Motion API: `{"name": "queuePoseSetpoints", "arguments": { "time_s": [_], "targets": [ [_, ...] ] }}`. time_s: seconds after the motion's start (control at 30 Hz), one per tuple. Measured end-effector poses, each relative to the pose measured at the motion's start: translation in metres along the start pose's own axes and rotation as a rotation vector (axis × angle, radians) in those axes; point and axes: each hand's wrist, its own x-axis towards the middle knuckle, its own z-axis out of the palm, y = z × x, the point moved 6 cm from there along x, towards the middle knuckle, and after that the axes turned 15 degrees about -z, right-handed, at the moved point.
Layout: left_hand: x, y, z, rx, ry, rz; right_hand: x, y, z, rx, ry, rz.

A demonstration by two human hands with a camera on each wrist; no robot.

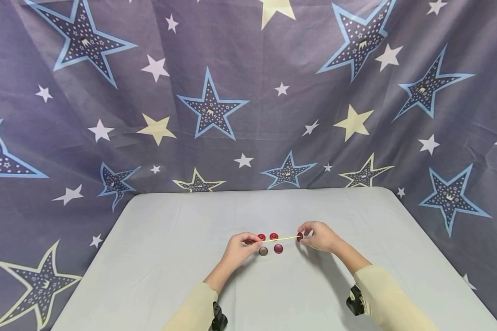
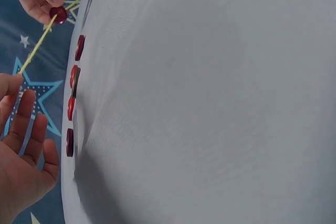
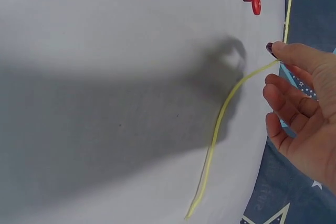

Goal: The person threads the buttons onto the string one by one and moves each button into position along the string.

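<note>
My left hand (image 1: 237,250) pinches a yellow string (image 1: 282,238), which runs taut across to my right hand (image 1: 320,236). Between the right thumb and fingers is a dark red button (image 2: 58,15). The string meets this button and continues past it; it looks threaded through, though the holes cannot be made out. Beyond the right fingers, the string's loose tail (image 3: 215,135) droops in a curve toward the table, as the right wrist view shows. Both hands hover above several buttons, among them a bright red button (image 1: 274,236) and a maroon button (image 1: 278,248).
A brownish button (image 1: 263,251) lies near the left fingertips, beside another red button (image 1: 261,237). One dark button (image 2: 69,142) is partly hidden by the left hand in the head view. The white table (image 1: 170,257) ends at a star-patterned curtain (image 1: 232,115).
</note>
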Motion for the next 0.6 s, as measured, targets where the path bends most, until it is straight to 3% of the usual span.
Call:
{"name": "queuePoseSetpoints", "arguments": {
  "time_s": [0.6],
  "targets": [
    [-0.0005,-0.0007,-0.0027,0.021,0.024,-0.007,-0.0070,0.0106,-0.0065,0.003,0.021,0.007]
  ]
}}
